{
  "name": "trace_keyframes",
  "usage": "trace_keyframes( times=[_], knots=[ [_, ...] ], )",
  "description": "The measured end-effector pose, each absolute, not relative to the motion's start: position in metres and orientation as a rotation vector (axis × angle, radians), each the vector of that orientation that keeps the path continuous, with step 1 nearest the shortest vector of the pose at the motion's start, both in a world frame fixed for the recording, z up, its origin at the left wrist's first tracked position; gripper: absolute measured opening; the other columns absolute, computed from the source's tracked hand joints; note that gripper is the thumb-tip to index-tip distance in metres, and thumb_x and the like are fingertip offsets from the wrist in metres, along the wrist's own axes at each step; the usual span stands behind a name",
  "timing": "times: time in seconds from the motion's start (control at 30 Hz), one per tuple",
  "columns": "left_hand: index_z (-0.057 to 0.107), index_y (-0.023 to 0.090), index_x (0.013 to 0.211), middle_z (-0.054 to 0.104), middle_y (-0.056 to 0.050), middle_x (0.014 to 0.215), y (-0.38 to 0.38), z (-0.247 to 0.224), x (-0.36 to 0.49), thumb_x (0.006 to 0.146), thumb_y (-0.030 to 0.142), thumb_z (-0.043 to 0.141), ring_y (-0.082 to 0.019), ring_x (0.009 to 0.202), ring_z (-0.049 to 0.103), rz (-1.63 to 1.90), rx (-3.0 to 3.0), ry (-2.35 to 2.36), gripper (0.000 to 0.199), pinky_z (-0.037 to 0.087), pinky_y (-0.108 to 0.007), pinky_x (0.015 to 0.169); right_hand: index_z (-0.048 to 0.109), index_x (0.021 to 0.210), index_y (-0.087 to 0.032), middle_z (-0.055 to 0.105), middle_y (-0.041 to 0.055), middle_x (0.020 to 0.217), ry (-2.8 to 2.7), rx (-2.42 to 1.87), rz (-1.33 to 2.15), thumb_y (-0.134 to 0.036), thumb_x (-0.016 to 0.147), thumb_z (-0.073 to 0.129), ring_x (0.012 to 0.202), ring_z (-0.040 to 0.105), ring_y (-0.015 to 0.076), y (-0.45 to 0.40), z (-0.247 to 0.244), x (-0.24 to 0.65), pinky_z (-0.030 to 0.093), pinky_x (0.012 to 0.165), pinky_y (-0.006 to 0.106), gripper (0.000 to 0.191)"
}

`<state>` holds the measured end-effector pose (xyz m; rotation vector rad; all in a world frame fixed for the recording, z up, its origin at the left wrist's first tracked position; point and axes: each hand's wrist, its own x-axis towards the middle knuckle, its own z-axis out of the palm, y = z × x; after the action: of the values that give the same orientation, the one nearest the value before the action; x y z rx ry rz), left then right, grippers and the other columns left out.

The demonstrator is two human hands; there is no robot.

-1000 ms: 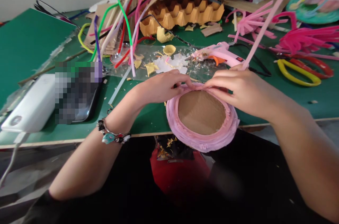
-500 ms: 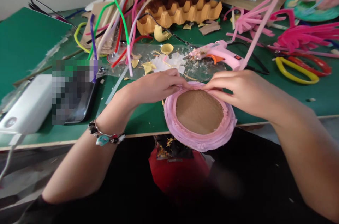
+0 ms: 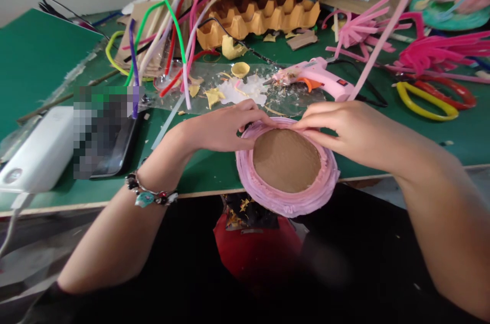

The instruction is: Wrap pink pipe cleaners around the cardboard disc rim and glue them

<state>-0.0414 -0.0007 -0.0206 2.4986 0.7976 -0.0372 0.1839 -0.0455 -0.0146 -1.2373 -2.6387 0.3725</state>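
A round piece with a brown cardboard centre and a pink-lilac fuzzy rim is tilted at the table's front edge. My left hand pinches the rim's far side from the left. My right hand has its fingers closed on the same far side, a little to the right. A long pale pink pipe cleaner rises up and right from behind my right hand. Just beyond the hands lies a pink glue gun, its nozzle pointing left over scraps on clear plastic.
On the green table a white power bank and a dark phone lie left. Coloured pipe cleaners and an egg tray stand behind. Scissors with yellow and red handles and pink pipe cleaner bunches are right.
My left thumb has moved down and away from the index finger, over the rim's inner left edge. The right hand and the round piece look almost the same.
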Motion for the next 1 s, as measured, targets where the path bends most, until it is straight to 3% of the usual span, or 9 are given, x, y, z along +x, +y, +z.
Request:
trace_keyframes(
  times=[0.57, 0.8, 1.0],
  knots=[
    [0.042, 0.025, 0.123, 0.044, -0.003, 0.102, -0.0032, -0.0202, -0.0400, 0.068, 0.020, 0.049, -0.015, 0.087, 0.046, -0.075, 2.440, 0.846, 0.055, 0.039, -0.027, 0.080, 0.067, 0.092, -0.021, 0.063, 0.0036, 0.081, -2.637, -1.225, 0.335, -0.027, 0.086, 0.037, 0.071, 0.056, 0.0137, -0.0451, -0.0148, 0.1841, 0.042, 0.066, 0.028, 0.031],
    [0.037, 0.030, 0.128, 0.042, -0.002, 0.110, -0.0025, -0.0187, -0.0452, 0.075, 0.027, 0.045, -0.017, 0.100, 0.043, -0.121, 2.399, 0.796, 0.054, 0.034, -0.030, 0.093, 0.067, 0.094, -0.020, 0.063, 0.0039, 0.082, -2.637, -1.208, 0.376, -0.025, 0.086, 0.038, 0.072, 0.057, 0.0134, -0.0458, -0.0140, 0.1837, 0.042, 0.066, 0.028, 0.031],
    [0.031, 0.031, 0.132, 0.040, -0.004, 0.115, -0.0088, -0.0190, -0.0446, 0.071, 0.027, 0.049, -0.021, 0.107, 0.040, -0.122, 2.421, 0.848, 0.064, 0.030, -0.038, 0.098, 0.067, 0.093, -0.020, 0.064, 0.0041, 0.082, -2.636, -1.219, 0.363, -0.023, 0.085, 0.038, 0.071, 0.057, 0.0130, -0.0468, -0.0119, 0.1828, 0.042, 0.066, 0.028, 0.030]
  ],
)
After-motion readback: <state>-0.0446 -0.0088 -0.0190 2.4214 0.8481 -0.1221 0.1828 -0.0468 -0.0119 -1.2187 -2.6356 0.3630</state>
